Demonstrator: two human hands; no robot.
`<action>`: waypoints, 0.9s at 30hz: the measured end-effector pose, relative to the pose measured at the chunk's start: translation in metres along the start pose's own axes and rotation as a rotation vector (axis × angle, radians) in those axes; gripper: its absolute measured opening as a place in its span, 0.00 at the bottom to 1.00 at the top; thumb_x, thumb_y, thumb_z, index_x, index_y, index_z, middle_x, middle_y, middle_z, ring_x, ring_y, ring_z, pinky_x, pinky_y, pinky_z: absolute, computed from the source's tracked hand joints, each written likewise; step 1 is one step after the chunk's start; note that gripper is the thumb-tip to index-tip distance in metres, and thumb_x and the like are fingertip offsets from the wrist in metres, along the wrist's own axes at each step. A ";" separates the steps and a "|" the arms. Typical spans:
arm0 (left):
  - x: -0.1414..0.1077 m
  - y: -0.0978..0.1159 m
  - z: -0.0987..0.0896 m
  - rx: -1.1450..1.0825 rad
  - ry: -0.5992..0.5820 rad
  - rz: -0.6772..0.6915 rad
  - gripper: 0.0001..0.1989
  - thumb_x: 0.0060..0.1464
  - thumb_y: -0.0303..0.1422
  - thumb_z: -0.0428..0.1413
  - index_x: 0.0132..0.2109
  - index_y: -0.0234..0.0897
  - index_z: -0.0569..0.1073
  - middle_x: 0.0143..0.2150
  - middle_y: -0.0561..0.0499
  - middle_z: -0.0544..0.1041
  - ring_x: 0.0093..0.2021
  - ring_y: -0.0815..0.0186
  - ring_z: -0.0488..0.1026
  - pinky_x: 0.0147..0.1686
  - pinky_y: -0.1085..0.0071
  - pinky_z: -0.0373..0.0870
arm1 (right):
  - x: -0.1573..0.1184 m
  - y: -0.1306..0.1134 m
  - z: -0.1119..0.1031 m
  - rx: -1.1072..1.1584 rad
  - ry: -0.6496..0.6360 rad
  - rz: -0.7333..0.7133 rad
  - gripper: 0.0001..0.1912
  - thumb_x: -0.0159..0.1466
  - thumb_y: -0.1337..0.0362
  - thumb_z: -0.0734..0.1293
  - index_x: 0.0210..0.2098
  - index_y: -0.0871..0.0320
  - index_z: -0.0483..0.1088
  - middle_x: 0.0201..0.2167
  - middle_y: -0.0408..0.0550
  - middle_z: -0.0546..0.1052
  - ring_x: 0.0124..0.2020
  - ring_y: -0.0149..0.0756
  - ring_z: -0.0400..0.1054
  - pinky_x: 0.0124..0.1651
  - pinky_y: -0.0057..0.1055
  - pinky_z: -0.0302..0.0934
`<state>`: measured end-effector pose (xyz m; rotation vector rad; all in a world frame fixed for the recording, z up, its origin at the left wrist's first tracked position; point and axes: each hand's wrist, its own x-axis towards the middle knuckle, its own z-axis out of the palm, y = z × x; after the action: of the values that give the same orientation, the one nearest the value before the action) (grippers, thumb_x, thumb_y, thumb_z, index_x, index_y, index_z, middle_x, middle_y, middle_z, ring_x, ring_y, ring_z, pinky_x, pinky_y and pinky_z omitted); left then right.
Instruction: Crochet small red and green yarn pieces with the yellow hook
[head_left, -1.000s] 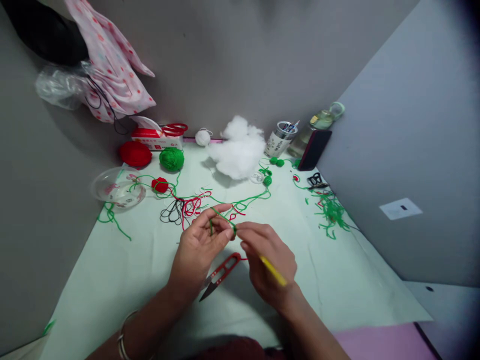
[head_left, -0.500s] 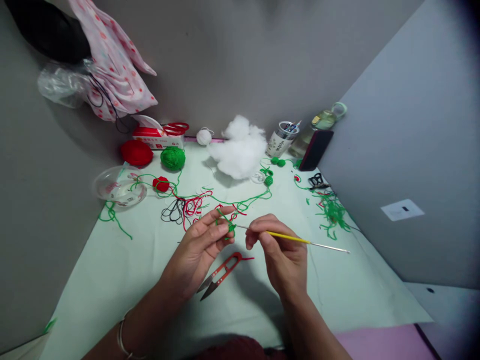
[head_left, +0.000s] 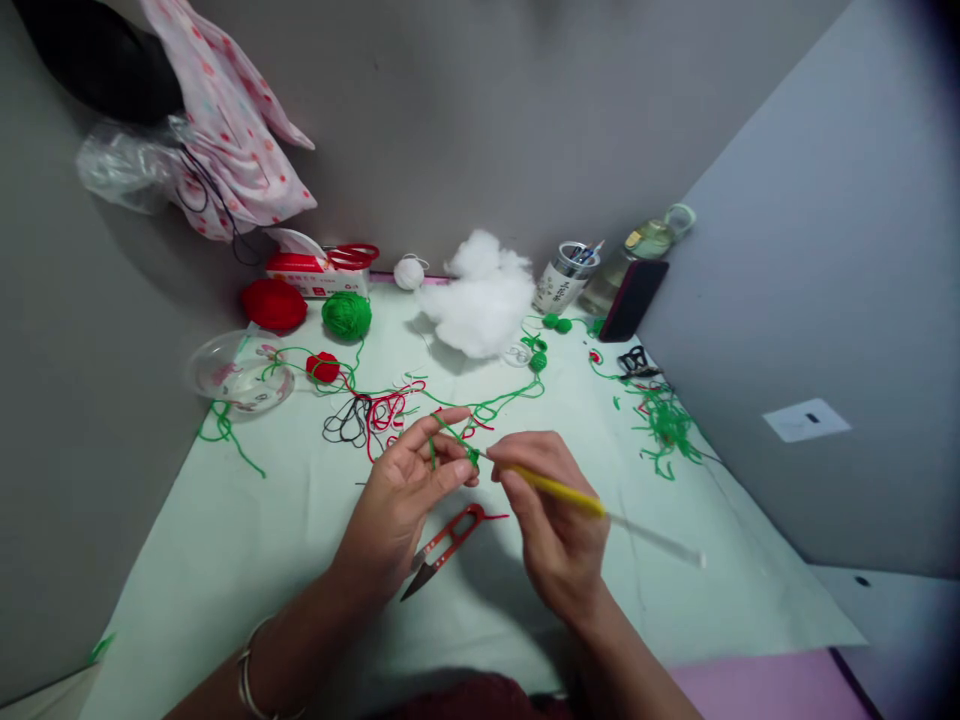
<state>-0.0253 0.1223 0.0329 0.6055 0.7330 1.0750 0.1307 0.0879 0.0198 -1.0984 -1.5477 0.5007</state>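
A small green crochet piece (head_left: 473,456) is pinched between the thumb and fingers of my left hand (head_left: 409,485). Green yarn (head_left: 450,430) runs from it over the raised index finger. My right hand (head_left: 559,510) grips a yellow-handled crochet hook (head_left: 562,490), whose thin metal tip reaches the green piece; the exact stitch is too small to make out. The hook's rear shaft slants down to the right, blurred. Below my hands lie orange-handled thread snips (head_left: 454,540), blades toward the lower left and partly behind my left hand.
White stuffing (head_left: 480,300) sits at the back, near a pen cup (head_left: 566,278), a bottle (head_left: 649,240) and a phone (head_left: 634,300). Green (head_left: 346,316) and red yarn balls (head_left: 274,303) stand left by a plastic bowl (head_left: 240,375). Green scraps (head_left: 667,430) lie right.
My left hand and the green piece have shifted slightly right. The hook has tilted, its rear end swinging downward, and my right hand has turned with it.
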 end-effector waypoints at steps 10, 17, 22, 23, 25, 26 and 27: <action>0.001 0.003 -0.004 -0.194 -0.013 -0.208 0.18 0.51 0.28 0.70 0.51 0.36 0.85 0.40 0.49 0.78 0.35 0.70 0.73 0.38 0.75 0.75 | -0.001 -0.002 0.003 0.052 0.026 -0.053 0.22 0.72 0.73 0.65 0.58 0.45 0.78 0.44 0.49 0.81 0.42 0.39 0.75 0.43 0.38 0.72; -0.002 0.004 0.000 -0.085 -0.017 -0.117 0.17 0.50 0.27 0.69 0.49 0.38 0.85 0.36 0.51 0.78 0.34 0.69 0.73 0.39 0.73 0.73 | 0.008 0.000 0.001 0.469 0.061 0.193 0.11 0.74 0.64 0.66 0.45 0.50 0.82 0.39 0.48 0.80 0.37 0.38 0.73 0.38 0.37 0.69; -0.004 -0.004 0.003 -0.031 -0.036 -0.070 0.16 0.52 0.30 0.70 0.50 0.41 0.85 0.37 0.51 0.81 0.36 0.68 0.75 0.43 0.72 0.73 | 0.006 -0.002 0.007 0.332 0.056 0.135 0.13 0.74 0.68 0.65 0.47 0.47 0.82 0.43 0.47 0.84 0.46 0.40 0.76 0.48 0.40 0.71; -0.003 -0.005 0.003 -0.031 -0.029 -0.060 0.17 0.53 0.30 0.70 0.51 0.41 0.85 0.37 0.51 0.81 0.36 0.68 0.75 0.43 0.72 0.73 | 0.005 -0.002 0.007 0.312 0.057 0.123 0.14 0.74 0.69 0.65 0.48 0.47 0.81 0.43 0.47 0.84 0.45 0.40 0.76 0.47 0.40 0.71; -0.002 -0.007 0.003 -0.046 -0.006 -0.053 0.17 0.52 0.30 0.71 0.51 0.41 0.85 0.36 0.52 0.81 0.36 0.69 0.75 0.43 0.74 0.72 | 0.003 -0.002 0.008 0.177 0.045 0.050 0.15 0.74 0.71 0.65 0.50 0.47 0.80 0.43 0.48 0.83 0.44 0.39 0.77 0.45 0.39 0.73; -0.001 -0.008 0.003 -0.065 0.008 -0.063 0.18 0.52 0.30 0.71 0.51 0.41 0.85 0.36 0.52 0.81 0.36 0.69 0.75 0.43 0.74 0.72 | 0.001 -0.002 0.008 0.064 0.041 -0.011 0.16 0.73 0.72 0.66 0.51 0.48 0.80 0.44 0.48 0.83 0.44 0.39 0.78 0.45 0.38 0.73; -0.001 -0.009 0.003 -0.094 0.018 -0.084 0.18 0.51 0.30 0.72 0.51 0.41 0.85 0.37 0.51 0.81 0.36 0.69 0.75 0.43 0.75 0.73 | 0.000 -0.002 0.009 -0.053 0.037 -0.083 0.17 0.71 0.74 0.67 0.53 0.48 0.81 0.45 0.49 0.82 0.44 0.39 0.78 0.44 0.37 0.73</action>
<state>-0.0178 0.1179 0.0284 0.4814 0.7135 1.0321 0.1221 0.0890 0.0186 -1.0731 -1.5743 0.3835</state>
